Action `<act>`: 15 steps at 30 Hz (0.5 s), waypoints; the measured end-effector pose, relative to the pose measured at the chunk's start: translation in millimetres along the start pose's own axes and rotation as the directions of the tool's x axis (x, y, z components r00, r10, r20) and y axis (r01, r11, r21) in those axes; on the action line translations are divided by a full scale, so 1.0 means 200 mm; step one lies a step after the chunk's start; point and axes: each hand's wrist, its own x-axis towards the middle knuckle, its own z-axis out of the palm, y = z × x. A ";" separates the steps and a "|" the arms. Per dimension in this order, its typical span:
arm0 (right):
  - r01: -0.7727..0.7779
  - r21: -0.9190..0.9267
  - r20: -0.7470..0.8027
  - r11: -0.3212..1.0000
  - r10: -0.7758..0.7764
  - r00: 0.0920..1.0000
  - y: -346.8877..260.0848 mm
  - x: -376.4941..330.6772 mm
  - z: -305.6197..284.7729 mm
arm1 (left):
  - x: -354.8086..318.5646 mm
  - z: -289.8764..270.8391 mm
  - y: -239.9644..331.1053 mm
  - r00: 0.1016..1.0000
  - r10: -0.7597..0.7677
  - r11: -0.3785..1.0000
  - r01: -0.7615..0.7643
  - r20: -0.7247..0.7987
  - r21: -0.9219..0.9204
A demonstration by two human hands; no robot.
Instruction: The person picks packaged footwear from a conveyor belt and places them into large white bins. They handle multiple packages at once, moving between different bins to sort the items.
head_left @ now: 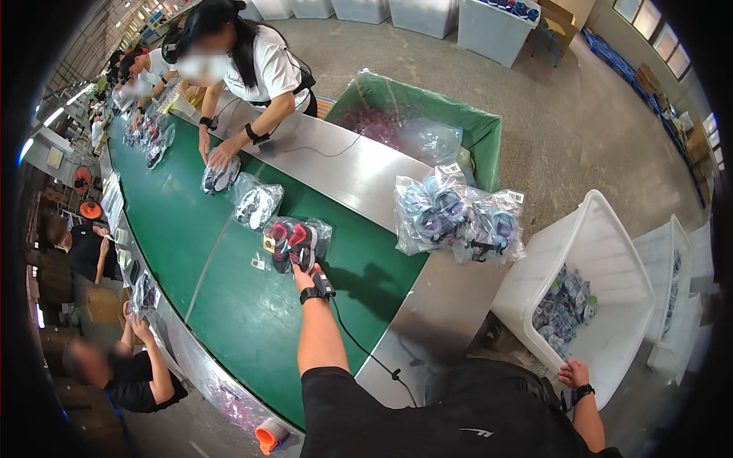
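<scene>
My left hand [307, 275] reaches over the green conveyor belt and grips a bagged pair of black and red shoes [292, 243] at its near end; most of the fingers are hidden beneath the shoes. My right hand [574, 374] is closed over the near rim of a white plastic bin [527, 305], which stands tilted to my right. Inside the bin lies a heap of bagged bluish shoes [565, 305]. Farther along the belt, just beyond the red pair, sits a bag of grey and white shoes [258, 206].
Bagged light-blue shoes [443, 210] are piled on the steel ledge [343, 164] at the belt's end. Behind it stands a green-lined bin [473, 141]. Across the belt a co-worker's hands [221, 156] touch another bagged pair. A black cable [366, 351] trails from my left wrist.
</scene>
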 end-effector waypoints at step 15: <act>0.060 -0.133 0.084 0.989 -0.049 0.995 -0.07 -0.05 0.28 | -0.61 -0.39 -0.12 0.909 -0.141 0.977 0.191 0.392 -0.091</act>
